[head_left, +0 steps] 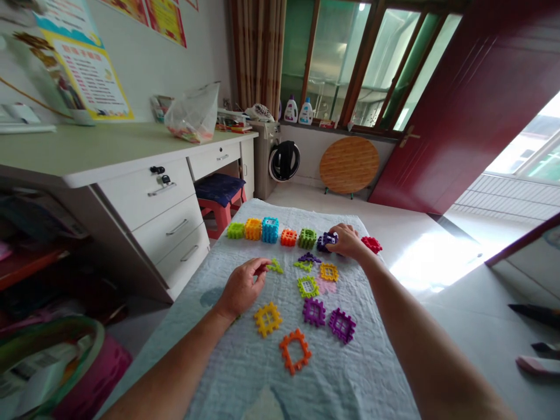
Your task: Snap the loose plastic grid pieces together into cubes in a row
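Observation:
My left hand [245, 284] is over the middle left of the cloth, its fingers curled together at the end of a lime-green lattice building piece [275, 266]. My right hand [349, 240] reaches to the back row, fingers around a dark purple stack of lattice pieces [326, 241]. In that row stand a lime stack [236, 230], a yellow-orange stack [253, 228], a tall blue stack [270, 230], an orange stack [289, 237], an olive-green stack [307, 238] and a red stack [371, 244], partly behind my right wrist.
Loose pieces lie nearer: dark purple [309, 257], yellow [329, 272], lime [308, 286], yellow [268, 319], purple [314, 312], another purple [342, 325], orange frame [296, 351]. The pale blue cloth [341, 385] lies beneath. Left are a desk [87, 149] and pink basket [94, 376].

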Available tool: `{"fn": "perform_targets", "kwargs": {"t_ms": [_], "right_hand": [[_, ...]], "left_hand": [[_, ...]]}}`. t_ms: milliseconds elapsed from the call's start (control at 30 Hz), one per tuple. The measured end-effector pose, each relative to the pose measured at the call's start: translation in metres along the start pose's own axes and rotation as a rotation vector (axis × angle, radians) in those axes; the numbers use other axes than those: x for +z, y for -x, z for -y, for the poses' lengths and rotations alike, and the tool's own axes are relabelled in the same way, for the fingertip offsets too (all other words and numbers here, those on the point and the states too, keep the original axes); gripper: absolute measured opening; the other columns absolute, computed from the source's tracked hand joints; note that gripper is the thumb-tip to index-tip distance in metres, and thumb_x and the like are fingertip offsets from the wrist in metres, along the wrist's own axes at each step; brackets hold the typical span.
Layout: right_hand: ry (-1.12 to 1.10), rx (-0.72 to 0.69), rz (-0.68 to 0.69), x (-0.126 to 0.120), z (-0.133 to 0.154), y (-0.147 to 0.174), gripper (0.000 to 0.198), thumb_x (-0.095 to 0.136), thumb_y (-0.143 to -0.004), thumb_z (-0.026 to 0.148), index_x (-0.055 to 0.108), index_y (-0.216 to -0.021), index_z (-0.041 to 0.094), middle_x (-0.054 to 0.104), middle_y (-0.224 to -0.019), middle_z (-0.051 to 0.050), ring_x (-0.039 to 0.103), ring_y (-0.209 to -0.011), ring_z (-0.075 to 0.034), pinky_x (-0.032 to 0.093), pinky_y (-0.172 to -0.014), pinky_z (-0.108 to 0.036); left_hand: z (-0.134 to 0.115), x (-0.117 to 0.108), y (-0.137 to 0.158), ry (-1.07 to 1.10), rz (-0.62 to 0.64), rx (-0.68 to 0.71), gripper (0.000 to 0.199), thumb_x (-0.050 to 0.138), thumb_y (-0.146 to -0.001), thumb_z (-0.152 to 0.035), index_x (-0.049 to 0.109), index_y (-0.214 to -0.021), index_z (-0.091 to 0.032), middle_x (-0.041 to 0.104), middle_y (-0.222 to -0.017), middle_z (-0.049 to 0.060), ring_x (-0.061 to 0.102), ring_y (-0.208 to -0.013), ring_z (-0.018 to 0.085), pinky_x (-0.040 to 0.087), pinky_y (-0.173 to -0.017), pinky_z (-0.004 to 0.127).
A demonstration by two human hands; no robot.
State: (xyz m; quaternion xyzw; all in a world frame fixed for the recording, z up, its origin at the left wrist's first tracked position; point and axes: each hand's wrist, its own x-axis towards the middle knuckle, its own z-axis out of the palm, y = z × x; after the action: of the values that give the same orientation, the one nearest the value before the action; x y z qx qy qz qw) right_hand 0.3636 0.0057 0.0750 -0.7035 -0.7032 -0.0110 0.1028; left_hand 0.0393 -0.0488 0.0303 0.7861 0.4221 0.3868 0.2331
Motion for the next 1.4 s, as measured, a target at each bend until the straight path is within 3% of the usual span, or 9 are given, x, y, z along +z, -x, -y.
{"fn": "perform_targets", "kwargs": {"t_ms": [467, 633, 733, 833, 967, 1133, 1400], "right_hand": [[0.064, -0.023, 0.104, 0.014, -0.004, -0.024, 0.041, 0.066, -0.065, 0.038, 0.067, -0.103, 0.02, 0.057, -0.107, -0.011, 0.045, -0.106, -0.032, 0.034, -0.085, -0.04], [0.054, -0.005, 0.03, 0.01, 0.001, -0.011, 0.054, 0.064, -0.07, 0.04, 0.059, -0.119, 0.019, 0.054, -0.118, -0.011, 0.044, -0.109, -0.031, 0.034, -0.086, -0.038], [0.006, -0.045, -0.059, 0.008, 0.011, 0.008, 0.034, 0.058, -0.077, 0.031, 0.063, -0.108, 0.019, 0.06, -0.104, -0.008, 0.05, -0.097, -0.024, 0.036, -0.082, -0.032], [-0.021, -0.125, 0.034, 0.015, 0.024, 0.028, 0.019, 0.053, -0.081, 0.025, 0.065, -0.093, 0.017, 0.062, -0.087, -0.005, 0.054, -0.081, -0.017, 0.036, -0.075, -0.026], [0.015, -0.11, 0.138, 0.031, 0.036, 0.044, 0.02, 0.055, -0.082, 0.029, 0.066, -0.089, 0.014, 0.063, -0.088, -0.009, 0.057, -0.082, -0.018, 0.036, -0.073, -0.025], [0.029, -0.078, 0.142, 0.041, 0.042, 0.043, 0.024, 0.045, -0.088, 0.022, 0.067, -0.085, 0.014, 0.063, -0.087, -0.011, 0.058, -0.085, -0.019, 0.037, -0.075, -0.025], [0.013, -0.058, 0.092, 0.045, 0.042, 0.044, 0.015, 0.053, -0.081, 0.02, 0.067, -0.085, 0.016, 0.064, -0.087, -0.008, 0.058, -0.086, -0.018, 0.037, -0.076, -0.024]], "left_hand": [[0.003, -0.004, -0.001, -0.016, -0.011, -0.015, 0.028, 0.05, -0.079, -0.011, 0.061, -0.104, -0.016, 0.069, -0.091, 0.003, 0.066, -0.08, 0.014, 0.053, -0.078, 0.026], [0.005, -0.006, -0.001, -0.027, -0.013, -0.005, 0.028, 0.05, -0.08, -0.012, 0.061, -0.104, -0.017, 0.069, -0.091, 0.004, 0.066, -0.079, 0.014, 0.052, -0.077, 0.026], [0.004, -0.006, 0.0, -0.029, -0.01, 0.006, 0.028, 0.05, -0.08, -0.012, 0.061, -0.105, -0.017, 0.069, -0.091, 0.004, 0.066, -0.079, 0.014, 0.052, -0.077, 0.027], [0.003, -0.004, 0.001, -0.023, -0.005, 0.017, 0.029, 0.05, -0.079, -0.011, 0.061, -0.105, -0.017, 0.069, -0.091, 0.004, 0.066, -0.08, 0.014, 0.052, -0.077, 0.027], [0.002, -0.002, 0.002, -0.021, -0.007, 0.015, 0.029, 0.05, -0.079, -0.011, 0.061, -0.105, -0.017, 0.069, -0.09, 0.003, 0.066, -0.079, 0.014, 0.052, -0.078, 0.027], [0.005, -0.003, 0.002, -0.034, -0.005, 0.004, 0.028, 0.05, -0.079, -0.011, 0.061, -0.104, -0.018, 0.069, -0.09, 0.003, 0.066, -0.079, 0.014, 0.052, -0.077, 0.026], [0.007, -0.003, 0.002, -0.034, -0.004, 0.007, 0.028, 0.05, -0.079, -0.011, 0.061, -0.104, -0.018, 0.069, -0.09, 0.003, 0.066, -0.078, 0.014, 0.052, -0.077, 0.026]]}}
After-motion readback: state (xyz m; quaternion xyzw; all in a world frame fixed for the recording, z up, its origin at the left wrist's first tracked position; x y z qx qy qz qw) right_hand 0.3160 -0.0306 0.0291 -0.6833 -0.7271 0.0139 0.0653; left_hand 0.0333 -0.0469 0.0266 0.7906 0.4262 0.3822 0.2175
